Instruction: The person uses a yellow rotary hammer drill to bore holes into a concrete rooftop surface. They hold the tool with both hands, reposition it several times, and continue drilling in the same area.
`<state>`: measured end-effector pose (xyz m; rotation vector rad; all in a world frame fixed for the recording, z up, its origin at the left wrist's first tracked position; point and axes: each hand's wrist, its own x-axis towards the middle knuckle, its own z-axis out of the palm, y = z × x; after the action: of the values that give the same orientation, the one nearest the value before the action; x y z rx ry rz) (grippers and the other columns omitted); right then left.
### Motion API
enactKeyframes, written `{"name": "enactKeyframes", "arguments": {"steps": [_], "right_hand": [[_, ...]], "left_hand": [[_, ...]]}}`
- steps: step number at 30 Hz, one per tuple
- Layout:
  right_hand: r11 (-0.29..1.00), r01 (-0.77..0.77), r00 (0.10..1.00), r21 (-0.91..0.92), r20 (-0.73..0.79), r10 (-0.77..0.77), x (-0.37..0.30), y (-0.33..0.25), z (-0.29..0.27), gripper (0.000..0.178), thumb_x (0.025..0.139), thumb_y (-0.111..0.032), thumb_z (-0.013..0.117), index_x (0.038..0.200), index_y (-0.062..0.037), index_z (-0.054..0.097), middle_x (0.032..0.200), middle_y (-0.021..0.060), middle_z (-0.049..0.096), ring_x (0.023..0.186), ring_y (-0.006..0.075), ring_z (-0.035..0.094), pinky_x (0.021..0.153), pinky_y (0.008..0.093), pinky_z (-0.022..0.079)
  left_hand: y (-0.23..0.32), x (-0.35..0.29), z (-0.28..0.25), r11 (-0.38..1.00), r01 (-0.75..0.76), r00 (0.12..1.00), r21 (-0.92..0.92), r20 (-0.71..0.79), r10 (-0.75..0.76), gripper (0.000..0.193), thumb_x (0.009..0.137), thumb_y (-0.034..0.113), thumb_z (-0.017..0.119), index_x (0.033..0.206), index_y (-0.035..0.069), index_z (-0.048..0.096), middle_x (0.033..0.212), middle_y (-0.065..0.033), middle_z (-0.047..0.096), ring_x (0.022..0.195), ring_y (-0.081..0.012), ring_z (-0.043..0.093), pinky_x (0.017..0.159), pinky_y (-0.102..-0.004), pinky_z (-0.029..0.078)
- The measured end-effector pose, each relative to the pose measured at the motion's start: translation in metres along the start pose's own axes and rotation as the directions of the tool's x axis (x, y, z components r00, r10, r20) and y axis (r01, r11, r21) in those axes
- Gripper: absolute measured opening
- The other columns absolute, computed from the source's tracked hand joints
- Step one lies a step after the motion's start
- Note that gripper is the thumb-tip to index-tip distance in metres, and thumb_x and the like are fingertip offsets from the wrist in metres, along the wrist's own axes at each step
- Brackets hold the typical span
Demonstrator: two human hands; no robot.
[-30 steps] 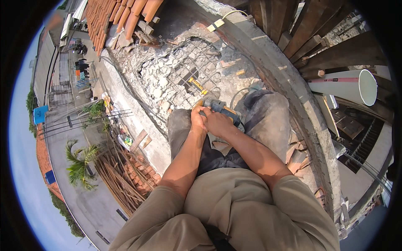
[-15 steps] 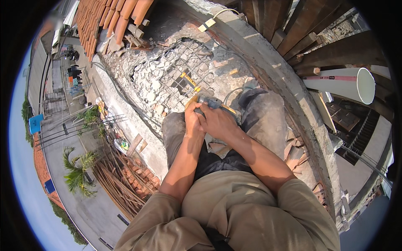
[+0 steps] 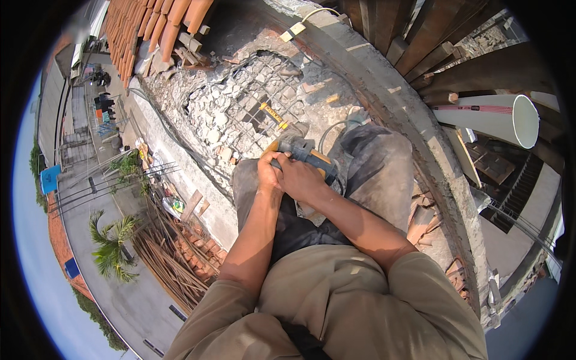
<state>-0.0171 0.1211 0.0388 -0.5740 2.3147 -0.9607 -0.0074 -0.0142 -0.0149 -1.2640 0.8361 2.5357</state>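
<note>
Over the last second my left hand [image 3: 271,173] and right hand [image 3: 304,180], both clamped on the yellow-and-grey power tool [image 3: 303,151], have lifted it off my lap; it now sits nearer the broken concrete [image 3: 240,114] with exposed rebar.

power tool [image 3: 303,151] on lap, rubble [image 3: 240,114] ahead, pipe [image 3: 492,117] right

I see a grey and yellow power tool [image 3: 305,153] lying across the lap, nose toward the broken rubble, its grey cord looping away behind it.
</note>
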Motion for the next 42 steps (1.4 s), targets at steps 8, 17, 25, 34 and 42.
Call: {"name": "enactKeyframes", "arguments": {"steps": [8,17,25,34,42], "right_hand": [[1.000,0.019,0.998,0.015,-0.064,-0.018,0.019,0.000,0.008,0.044,0.113,-0.034,0.054,0.140,0.0002,0.050,0.106,0.0308,0.078,0.099,0.0499,0.077,0.087,0.0598,0.061],[1.000,0.028,0.999,0.006,-0.034,-0.028,0.029,-0.002,0.016,0.045,0.113,-0.033,0.052,0.143,0.0003,0.049,0.103,0.0301,0.078,0.095,0.0491,0.077,0.085,0.0596,0.061],[0.999,0.035,0.998,0.020,-0.049,-0.034,0.036,-0.007,0.009,0.045,0.113,-0.035,0.051,0.142,-0.0009,0.051,0.099,0.0290,0.079,0.092,0.0492,0.077,0.082,0.0604,0.061],[0.999,0.033,0.996,0.003,-0.080,-0.033,0.041,-0.003,0.007,0.043,0.112,-0.033,0.052,0.140,-0.0003,0.052,0.101,0.0304,0.078,0.093,0.0511,0.076,0.083,0.0623,0.060],[0.992,-0.119,0.989,-0.046,0.078,0.122,0.054,0.049,0.036,0.052,0.112,-0.035,0.048,0.157,-0.0105,0.047,0.116,0.0326,0.077,0.110,0.0505,0.074,0.098,0.0630,0.056]], "left_hand": [[0.013,0.007,0.005,0.998,0.020,1.000,0.065,-0.006,-0.020,0.029,0.090,0.029,0.063,0.090,0.000,0.068,0.089,-0.0156,0.071,0.086,-0.0352,0.069,0.089,-0.0467,0.061],[0.024,0.007,-0.001,0.993,0.028,0.998,0.116,-0.051,-0.023,0.028,0.091,0.029,0.062,0.090,0.001,0.067,0.088,-0.0146,0.071,0.085,-0.0350,0.068,0.087,-0.0467,0.061],[0.021,0.024,-0.007,0.989,-0.075,0.997,0.128,0.000,0.076,0.027,0.091,0.028,0.064,0.092,0.001,0.067,0.088,-0.0150,0.070,0.083,-0.0355,0.068,0.084,-0.0468,0.062],[0.003,0.081,-0.053,0.981,-0.106,0.986,0.160,0.143,0.083,0.025,0.089,0.024,0.067,0.100,0.002,0.066,0.091,-0.0158,0.070,0.083,-0.0353,0.069,0.084,-0.0502,0.063],[-0.038,0.129,-0.074,0.766,-0.444,0.896,0.465,0.228,0.381,0.019,0.093,0.018,0.061,0.098,0.000,0.063,0.094,-0.0167,0.070,0.084,-0.0344,0.069,0.083,-0.0504,0.063]]}}
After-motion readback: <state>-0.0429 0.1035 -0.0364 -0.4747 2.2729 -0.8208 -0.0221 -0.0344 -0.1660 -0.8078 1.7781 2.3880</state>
